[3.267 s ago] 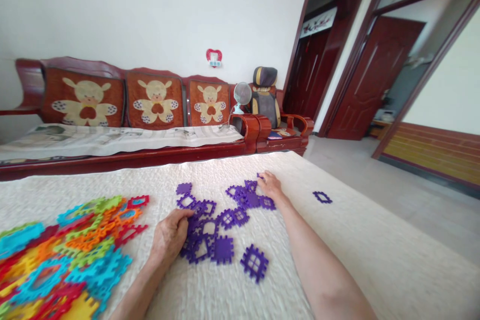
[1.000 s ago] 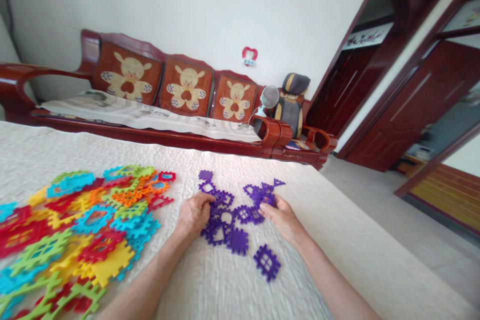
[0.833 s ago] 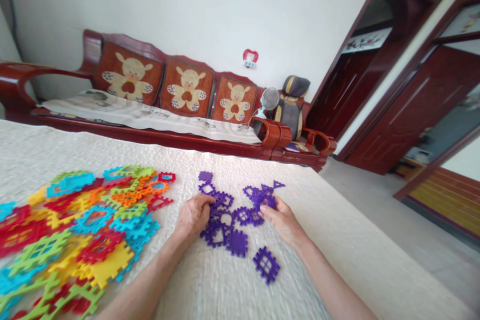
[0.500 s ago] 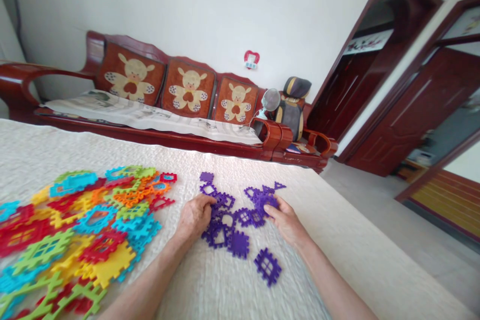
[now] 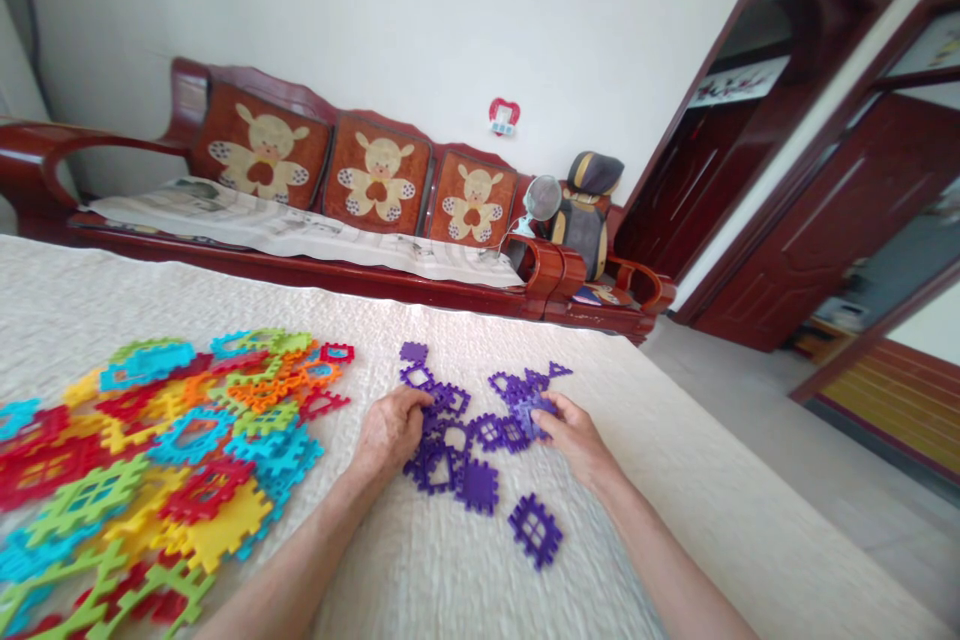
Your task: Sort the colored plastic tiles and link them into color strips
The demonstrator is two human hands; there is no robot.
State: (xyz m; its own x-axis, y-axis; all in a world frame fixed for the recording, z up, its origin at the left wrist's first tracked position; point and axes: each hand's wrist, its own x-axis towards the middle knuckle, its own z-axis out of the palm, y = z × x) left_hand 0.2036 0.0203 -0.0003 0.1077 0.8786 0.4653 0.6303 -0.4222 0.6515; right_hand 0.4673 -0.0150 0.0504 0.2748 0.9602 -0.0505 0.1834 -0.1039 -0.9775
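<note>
Purple interlocking building pieces (image 5: 477,486) lie in a loose cluster on the cloth-covered table, some square, some window-framed, a small triangle at the far right. My left hand (image 5: 391,432) is closed at the cluster's left edge, its fingertips pinching a purple piece mostly hidden behind them. Between the thumb and fingers of my right hand (image 5: 576,435) is a purple building piece (image 5: 531,415), tilted over the right part of the cluster. Closer to me, a purple window piece (image 5: 535,530) lies apart.
A large heap of red, yellow, blue, green and orange building pieces (image 5: 202,430) spreads over the table's left side. Beyond the far edge stands a wooden sofa (image 5: 420,292) with bear cushions (image 5: 381,175). A small fan (image 5: 541,198) stands by its right arm.
The purple piece in my right hand has tilted, and the fingers have shifted slightly around it. My left hand stays almost in place.
</note>
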